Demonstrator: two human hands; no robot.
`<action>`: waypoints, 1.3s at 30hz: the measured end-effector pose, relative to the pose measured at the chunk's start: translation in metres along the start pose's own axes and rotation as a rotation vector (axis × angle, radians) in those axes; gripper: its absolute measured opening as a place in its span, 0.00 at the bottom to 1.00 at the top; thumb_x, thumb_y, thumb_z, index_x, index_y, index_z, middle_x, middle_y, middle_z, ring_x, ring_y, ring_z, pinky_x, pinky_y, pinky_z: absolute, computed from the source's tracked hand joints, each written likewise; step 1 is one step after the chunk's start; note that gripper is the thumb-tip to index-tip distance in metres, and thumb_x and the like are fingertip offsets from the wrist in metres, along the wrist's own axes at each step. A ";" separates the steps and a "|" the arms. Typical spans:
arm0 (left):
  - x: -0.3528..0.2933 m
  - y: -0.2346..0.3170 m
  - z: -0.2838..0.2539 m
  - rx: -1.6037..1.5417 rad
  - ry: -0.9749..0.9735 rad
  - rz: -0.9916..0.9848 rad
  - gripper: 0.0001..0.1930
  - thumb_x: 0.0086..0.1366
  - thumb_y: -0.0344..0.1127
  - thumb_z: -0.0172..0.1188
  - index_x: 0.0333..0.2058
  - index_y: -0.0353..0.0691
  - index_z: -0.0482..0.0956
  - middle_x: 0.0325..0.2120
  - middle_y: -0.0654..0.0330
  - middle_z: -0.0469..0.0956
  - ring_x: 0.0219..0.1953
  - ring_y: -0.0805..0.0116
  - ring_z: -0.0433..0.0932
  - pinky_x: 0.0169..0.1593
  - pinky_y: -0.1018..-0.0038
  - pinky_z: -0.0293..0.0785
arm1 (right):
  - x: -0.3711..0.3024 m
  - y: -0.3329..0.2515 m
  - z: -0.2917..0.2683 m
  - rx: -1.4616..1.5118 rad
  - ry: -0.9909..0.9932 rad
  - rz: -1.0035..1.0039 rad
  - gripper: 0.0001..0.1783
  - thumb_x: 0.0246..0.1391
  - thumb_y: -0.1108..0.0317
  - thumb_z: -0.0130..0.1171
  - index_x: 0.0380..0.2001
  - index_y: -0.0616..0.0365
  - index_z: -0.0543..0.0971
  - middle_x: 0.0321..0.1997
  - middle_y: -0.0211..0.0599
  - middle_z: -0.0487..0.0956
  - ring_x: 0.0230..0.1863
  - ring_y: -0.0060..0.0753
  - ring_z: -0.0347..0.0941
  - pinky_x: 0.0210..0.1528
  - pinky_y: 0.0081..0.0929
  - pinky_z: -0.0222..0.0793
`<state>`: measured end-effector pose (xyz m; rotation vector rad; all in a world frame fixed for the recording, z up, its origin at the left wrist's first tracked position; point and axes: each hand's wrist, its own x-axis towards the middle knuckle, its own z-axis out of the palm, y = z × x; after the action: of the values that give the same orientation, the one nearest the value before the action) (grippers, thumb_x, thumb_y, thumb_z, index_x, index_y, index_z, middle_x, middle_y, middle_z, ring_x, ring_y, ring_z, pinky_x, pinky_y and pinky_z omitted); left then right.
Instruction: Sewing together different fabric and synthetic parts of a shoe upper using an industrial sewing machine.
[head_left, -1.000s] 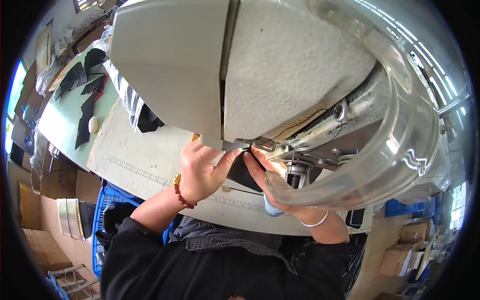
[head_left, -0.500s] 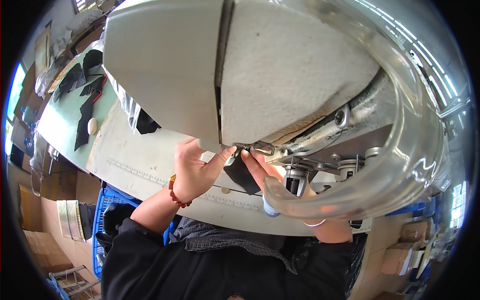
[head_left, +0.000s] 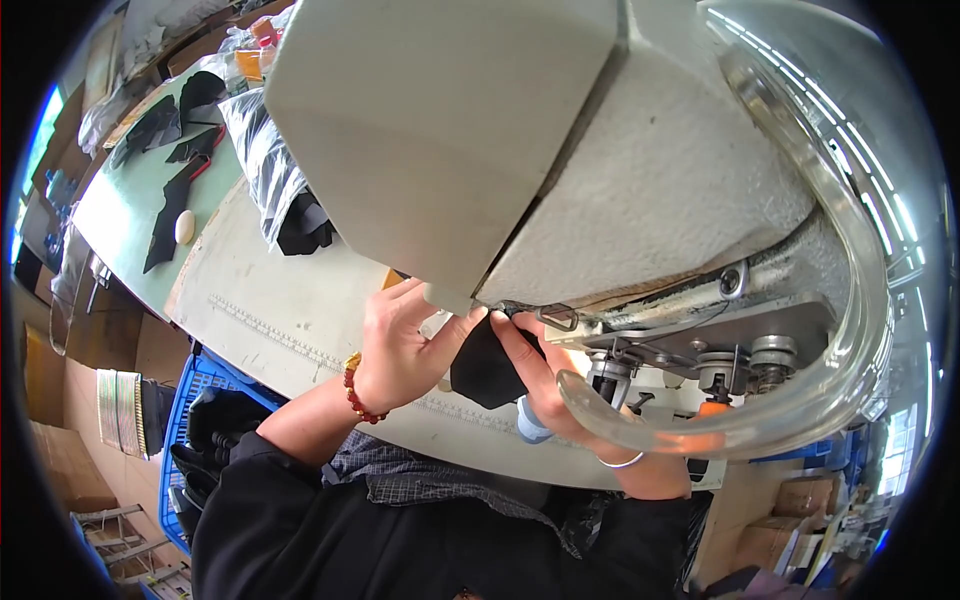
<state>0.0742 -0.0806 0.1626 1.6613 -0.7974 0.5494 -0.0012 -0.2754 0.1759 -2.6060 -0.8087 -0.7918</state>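
A black piece of cloth or leather [head_left: 487,370] hangs between my hands, just below the head of a sewing machine [head_left: 430,130]. My left hand [head_left: 400,345], with a red bead bracelet at the wrist, pinches its upper left edge between thumb and fingers. On its right side my right hand [head_left: 548,385] grips the same piece, the index finger stretched along its upper edge. A pale blue wrap shows at one right finger. The machine head hides the needle area and some fingertips.
A curved clear plastic tube [head_left: 840,380] arcs over my right forearm. Left on the pale green table [head_left: 120,235] lie black scraps [head_left: 170,215] and a white egg-shaped object [head_left: 185,227]. A plastic bag [head_left: 262,150] stands beside the machine. A blue crate [head_left: 185,430] sits below left.
The view has shifted, so the machine appears farther right. More of the black piece shows between my hands, and my right hand sits slightly lower.
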 end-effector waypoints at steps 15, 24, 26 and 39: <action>0.007 -0.003 -0.023 0.024 -0.302 0.174 0.14 0.53 0.22 0.66 0.40 0.39 0.85 0.33 0.57 0.84 0.34 0.58 0.82 0.38 0.68 0.76 | -0.040 0.043 0.053 0.457 -0.319 0.299 0.25 0.61 0.71 0.51 0.62 0.54 0.73 0.57 0.34 0.74 0.57 0.31 0.71 0.59 0.30 0.68; 0.007 -0.012 -0.022 0.206 -0.435 0.523 0.09 0.45 0.19 0.59 0.26 0.38 0.77 0.41 0.56 0.84 0.45 0.60 0.84 0.34 0.73 0.77 | -0.016 0.012 -0.018 0.647 -0.313 0.436 0.26 0.65 0.67 0.48 0.66 0.55 0.68 0.62 0.33 0.72 0.62 0.28 0.68 0.63 0.28 0.66; 0.004 -0.015 -0.018 0.224 -0.390 0.595 0.06 0.49 0.22 0.59 0.24 0.40 0.73 0.43 0.57 0.83 0.37 0.65 0.84 0.27 0.76 0.73 | -0.013 0.002 -0.038 0.698 -0.328 0.481 0.26 0.66 0.66 0.48 0.67 0.55 0.67 0.63 0.33 0.71 0.63 0.28 0.67 0.64 0.27 0.66; 0.009 0.005 -0.016 0.355 -0.325 0.670 0.12 0.51 0.29 0.61 0.37 0.37 0.81 0.40 0.59 0.80 0.45 0.65 0.80 0.44 0.70 0.75 | -0.017 0.002 -0.026 -0.439 -0.229 -0.215 0.22 0.54 0.69 0.60 0.54 0.56 0.76 0.48 0.41 0.76 0.45 0.42 0.73 0.46 0.37 0.71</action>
<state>0.0774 -0.0675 0.1760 1.8147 -1.5943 0.9370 -0.0227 -0.2951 0.1871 -3.0784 -1.1010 -0.8134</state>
